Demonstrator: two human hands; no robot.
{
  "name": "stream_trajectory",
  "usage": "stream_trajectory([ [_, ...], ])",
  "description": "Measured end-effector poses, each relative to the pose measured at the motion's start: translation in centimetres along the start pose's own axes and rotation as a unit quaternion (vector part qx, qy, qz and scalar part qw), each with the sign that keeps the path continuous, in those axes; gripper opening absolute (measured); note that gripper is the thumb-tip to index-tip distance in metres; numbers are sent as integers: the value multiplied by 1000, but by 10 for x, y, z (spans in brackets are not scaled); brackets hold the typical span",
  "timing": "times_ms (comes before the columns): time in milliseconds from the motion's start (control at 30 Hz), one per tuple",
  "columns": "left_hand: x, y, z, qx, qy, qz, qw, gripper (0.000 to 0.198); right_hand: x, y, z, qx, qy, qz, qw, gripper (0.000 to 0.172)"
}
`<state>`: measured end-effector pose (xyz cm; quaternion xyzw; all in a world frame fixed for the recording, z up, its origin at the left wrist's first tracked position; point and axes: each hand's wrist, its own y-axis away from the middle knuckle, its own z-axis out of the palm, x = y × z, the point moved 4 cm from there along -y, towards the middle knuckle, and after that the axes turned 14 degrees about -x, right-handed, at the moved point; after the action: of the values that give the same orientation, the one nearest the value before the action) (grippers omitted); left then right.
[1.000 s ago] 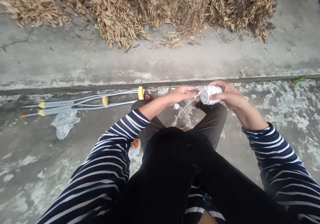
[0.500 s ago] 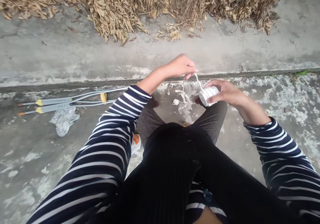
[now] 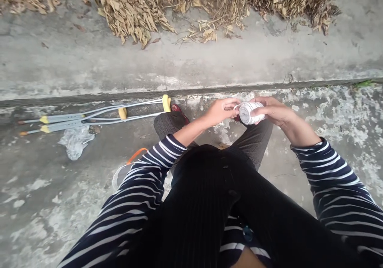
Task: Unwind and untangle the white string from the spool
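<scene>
On my monitor I log: black ribbed vest (image 3: 197,196); navy sleeves (image 3: 140,184), white-striped, either side of the vest; dark grey trousers (image 3: 257,144) beyond the vest; reddish shoe (image 3: 180,111), farther from it.

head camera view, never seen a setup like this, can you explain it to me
There is no machine here, just a person's two bare hands. The camera is worn on the head, looking forward and down. The right hand holds a white roll; the left hand has its fingers at the roll's end, though whether they grip anything is hard to tell. On the concrete ground at left lie crutches and crumpled clear plastic. Dry leaves are heaped along the top.
</scene>
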<state>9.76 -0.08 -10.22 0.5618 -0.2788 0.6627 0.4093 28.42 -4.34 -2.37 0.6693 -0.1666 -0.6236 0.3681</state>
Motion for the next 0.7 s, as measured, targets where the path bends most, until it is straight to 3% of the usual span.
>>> stream_trajectory([
  [67,8,3,-9,26,-55,-7,998,22,1,0,0,-1,7,-2,1000,39],
  [167,32,5,-28,-1,-131,-10,991,14,3,0,2,-4,31,-9,999,38],
  [300,73,-5,-42,-68,-229,-5,971,24,1,0,8,-28,66,-21,997,39],
  [400,90,-17,-44,-128,-236,-20,963,29,-5,0,11,-51,66,-36,996,42],
  [500,91,-22,-46,-186,-206,-51,959,34,-5,-1,12,-73,64,-26,995,41],
  [700,77,-12,-51,-231,-166,-118,952,40,0,-5,12,-64,111,-22,992,39],
])
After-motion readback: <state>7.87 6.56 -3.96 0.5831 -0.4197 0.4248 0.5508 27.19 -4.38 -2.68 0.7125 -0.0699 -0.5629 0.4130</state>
